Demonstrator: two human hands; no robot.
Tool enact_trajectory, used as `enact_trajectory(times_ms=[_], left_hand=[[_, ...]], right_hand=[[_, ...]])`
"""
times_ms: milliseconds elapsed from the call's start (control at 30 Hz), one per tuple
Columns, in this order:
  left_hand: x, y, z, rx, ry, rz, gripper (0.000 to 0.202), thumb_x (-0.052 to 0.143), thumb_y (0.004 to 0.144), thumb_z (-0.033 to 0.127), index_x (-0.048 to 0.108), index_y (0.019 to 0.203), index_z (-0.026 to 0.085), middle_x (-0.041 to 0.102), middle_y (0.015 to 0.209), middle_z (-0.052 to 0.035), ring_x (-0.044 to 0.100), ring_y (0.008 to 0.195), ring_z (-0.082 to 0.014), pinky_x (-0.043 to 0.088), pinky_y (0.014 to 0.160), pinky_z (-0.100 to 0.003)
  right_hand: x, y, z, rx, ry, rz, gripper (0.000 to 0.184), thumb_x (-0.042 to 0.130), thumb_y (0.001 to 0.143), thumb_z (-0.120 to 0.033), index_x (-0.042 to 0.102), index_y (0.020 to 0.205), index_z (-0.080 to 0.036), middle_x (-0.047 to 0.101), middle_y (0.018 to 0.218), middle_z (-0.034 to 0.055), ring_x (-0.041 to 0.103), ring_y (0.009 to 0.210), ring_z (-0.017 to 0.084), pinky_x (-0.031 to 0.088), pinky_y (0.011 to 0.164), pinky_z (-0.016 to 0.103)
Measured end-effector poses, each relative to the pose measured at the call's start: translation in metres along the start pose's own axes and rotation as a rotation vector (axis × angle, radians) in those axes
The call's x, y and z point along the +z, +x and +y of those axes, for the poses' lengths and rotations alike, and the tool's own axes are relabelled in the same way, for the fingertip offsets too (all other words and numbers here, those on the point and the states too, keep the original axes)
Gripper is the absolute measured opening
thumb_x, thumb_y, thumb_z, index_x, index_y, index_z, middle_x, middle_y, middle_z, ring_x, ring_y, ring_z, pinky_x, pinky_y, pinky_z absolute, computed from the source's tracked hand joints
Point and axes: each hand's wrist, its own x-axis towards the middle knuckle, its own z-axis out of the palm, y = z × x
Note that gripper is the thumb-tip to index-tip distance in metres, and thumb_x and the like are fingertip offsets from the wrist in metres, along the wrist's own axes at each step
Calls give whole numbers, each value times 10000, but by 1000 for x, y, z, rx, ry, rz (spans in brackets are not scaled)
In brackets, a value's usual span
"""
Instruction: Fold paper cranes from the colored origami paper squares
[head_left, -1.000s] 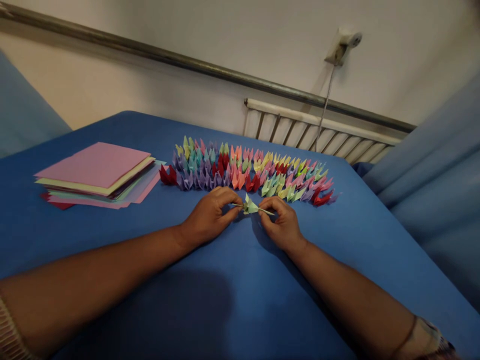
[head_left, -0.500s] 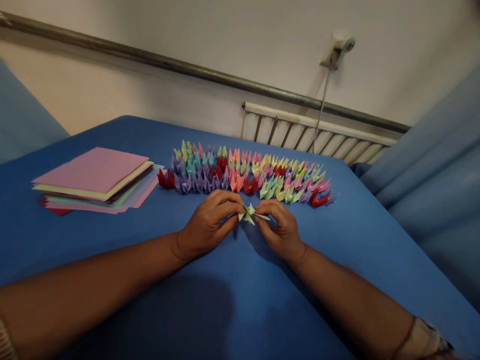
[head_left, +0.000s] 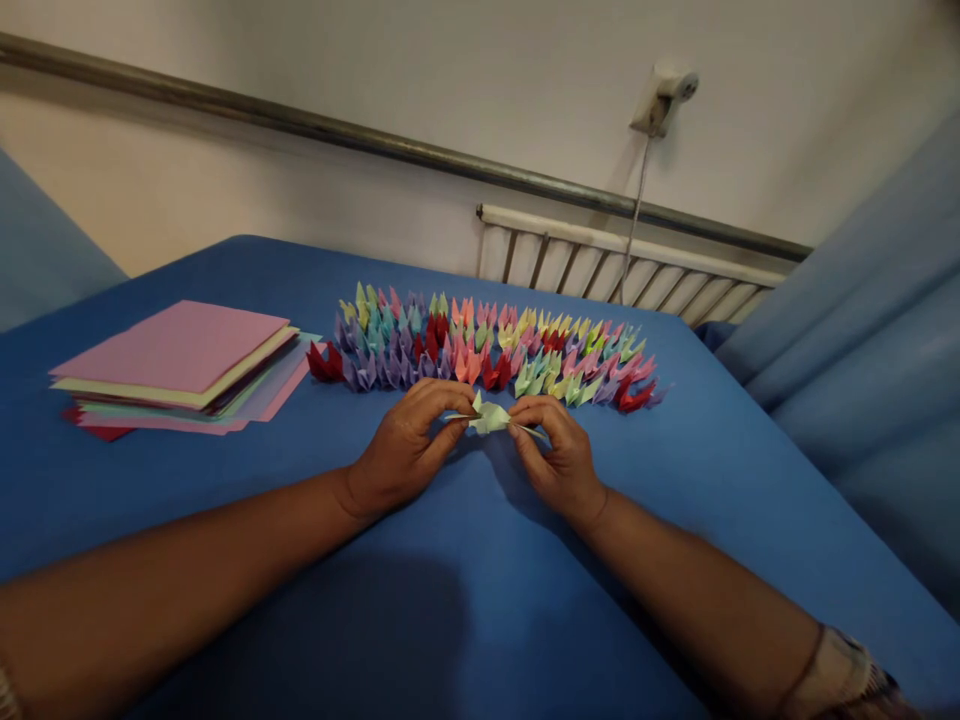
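A pale green paper crane is held between my two hands, just above the blue table. My left hand pinches one end of it between thumb and fingers. The other end is gripped the same way by my right hand, with a thin point of paper sticking out past the fingertips. Right behind my hands stand rows of folded paper cranes in red, purple, pink, yellow, green and blue.
A stack of coloured paper sheets, pink on top, lies at the left of the blue table. Behind the table are a wall rail, a white radiator and a socket with a cord. A blue curtain hangs at the right.
The crane's middle looks wider and smoother, its ends drawn out sideways. My left hand has shifted slightly left, still pinching; the right has hardly moved. The whole view has shifted a little.
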Motion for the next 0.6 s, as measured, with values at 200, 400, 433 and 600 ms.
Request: enact_trajectory(times_ms=[200,400,433,600], left_hand=[[-2,3,5,22,-18,3,63,566,904,198,604,952,213,647,958,-38,600,930,-184,472,867,-348],[-3,2,7,56,0,7,88,596,892,184,608,974,214,629,988,-44,588,961,-181,460,884,-339],[-2,2,7,54,-5,-2,81,597,891,183,610,965,215,634,964,-39,589,940,-179,460,872,-336],[-1,3,7,49,-37,-43,67,590,898,199,621,953,221,672,920,-28,602,905,-183,457,862,-351]], right_hand=[[1,0,0,7,34,2,103,542,889,-144,596,922,-226,640,935,55,629,917,182,528,831,367],[0,1,-3,1,29,-15,96,544,889,-155,596,921,-228,640,928,57,632,896,182,535,815,371],[0,2,-3,1,28,-18,95,544,890,-156,595,920,-230,641,926,57,633,894,182,536,816,372],[0,2,-5,-13,28,-28,92,541,895,-159,590,922,-232,641,925,58,636,900,181,534,822,371]])
